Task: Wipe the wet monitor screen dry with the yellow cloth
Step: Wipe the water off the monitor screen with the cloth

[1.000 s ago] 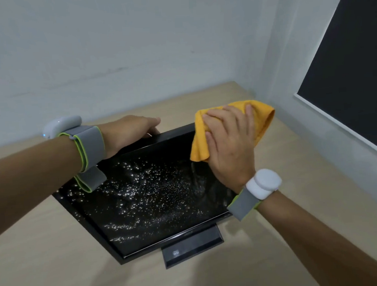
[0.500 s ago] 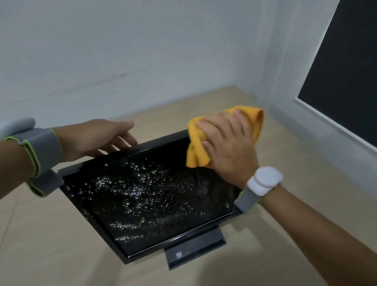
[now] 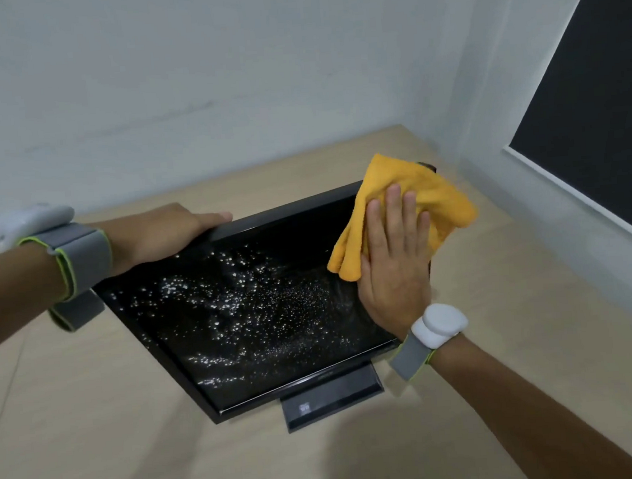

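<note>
A black monitor [image 3: 245,319] stands tilted back on its stand [image 3: 331,399] on the wooden desk, its screen speckled with water drops across the middle and left. My right hand [image 3: 396,256] lies flat on the yellow cloth [image 3: 408,195], pressing it against the screen's upper right corner. The cloth covers that corner and hangs past the monitor's right edge. My left hand [image 3: 160,231] grips the monitor's top edge at the upper left, fingers curled over the bezel. Both wrists wear grey bands with white devices.
The light wooden desk [image 3: 95,423] runs back to a white wall [image 3: 221,77]. At the right stands a white wall with a dark window blind [image 3: 598,126] close to the monitor's right side.
My right hand slid the cloth up and right to the screen's top right corner. My left hand settled back onto the top edge and closed on it.
</note>
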Motion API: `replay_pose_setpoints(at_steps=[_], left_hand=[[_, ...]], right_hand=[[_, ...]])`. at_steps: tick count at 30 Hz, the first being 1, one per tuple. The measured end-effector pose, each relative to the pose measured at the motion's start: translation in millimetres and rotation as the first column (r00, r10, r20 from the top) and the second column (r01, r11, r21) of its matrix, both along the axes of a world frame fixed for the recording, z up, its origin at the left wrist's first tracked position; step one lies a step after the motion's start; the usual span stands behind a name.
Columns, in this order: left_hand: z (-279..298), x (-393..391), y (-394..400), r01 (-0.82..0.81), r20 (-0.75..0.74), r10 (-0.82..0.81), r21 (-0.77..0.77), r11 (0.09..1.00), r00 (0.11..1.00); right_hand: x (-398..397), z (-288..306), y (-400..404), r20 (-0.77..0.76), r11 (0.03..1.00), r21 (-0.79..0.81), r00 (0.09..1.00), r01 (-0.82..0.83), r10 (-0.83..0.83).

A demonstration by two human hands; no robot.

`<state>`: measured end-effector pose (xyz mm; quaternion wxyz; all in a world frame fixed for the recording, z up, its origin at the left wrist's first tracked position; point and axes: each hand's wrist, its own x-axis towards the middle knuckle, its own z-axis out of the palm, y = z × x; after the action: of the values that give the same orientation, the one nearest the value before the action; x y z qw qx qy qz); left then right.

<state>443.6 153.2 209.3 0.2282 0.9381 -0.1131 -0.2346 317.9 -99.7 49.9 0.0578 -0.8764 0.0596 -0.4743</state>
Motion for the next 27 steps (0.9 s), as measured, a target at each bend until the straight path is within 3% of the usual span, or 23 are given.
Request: replay_pose_setpoints(at_steps=[4,8,12,14,16,18,22,27], left_hand=[[1.3,-5.6,-2.6,-0.01,0.016,0.011,-0.012,1.0,1.0],[0.5,-5.2,-2.5,-0.001,0.038,0.001,-0.009,1.0,0.999],[-1.9,-3.4,-1.0,-0.012,0.062,0.012,-0.006,1.0,0.998],[-2.0,-3.2,-0.1,-0.008,0.064,0.008,0.0,1.0,0.998],[-1.4,-3.4,0.9,-0.008,0.054,0.008,-0.006,1.0,0.999],[-0.9,-3.5,0.5,-0.006,0.052,0.007,-0.011,1.0,0.999],[-1.7,-3.7,-1.6,-0.011,0.061,0.011,-0.013,1.0,0.998],[-1.9,-2.1,-0.8,0.004,0.074,-0.003,-0.014,1.0,0.997]], right_hand=[[-3.3,-16.7,33.2,-0.098,0.977,-0.114,0.981,-0.181,0.17],[-8.4,-43.9,53.9,-0.201,0.908,-0.314,0.954,-0.277,0.222],[-26.0,-86.5,47.2,-0.356,0.706,-0.537,0.883,-0.462,0.307],[-36.7,-103.8,25.2,-0.467,0.581,-0.592,0.825,-0.558,0.317],[-44.4,-113.2,-3.2,-0.523,0.52,-0.603,0.792,-0.605,0.314],[-49.5,-111.8,-30.1,-0.529,0.544,-0.59,0.794,-0.597,0.298],[-49.4,-85.3,-61.3,-0.435,0.707,-0.547,0.874,-0.448,0.217],[-16.4,-28.4,-17.7,-0.223,0.884,-0.345,0.942,-0.316,0.249]])
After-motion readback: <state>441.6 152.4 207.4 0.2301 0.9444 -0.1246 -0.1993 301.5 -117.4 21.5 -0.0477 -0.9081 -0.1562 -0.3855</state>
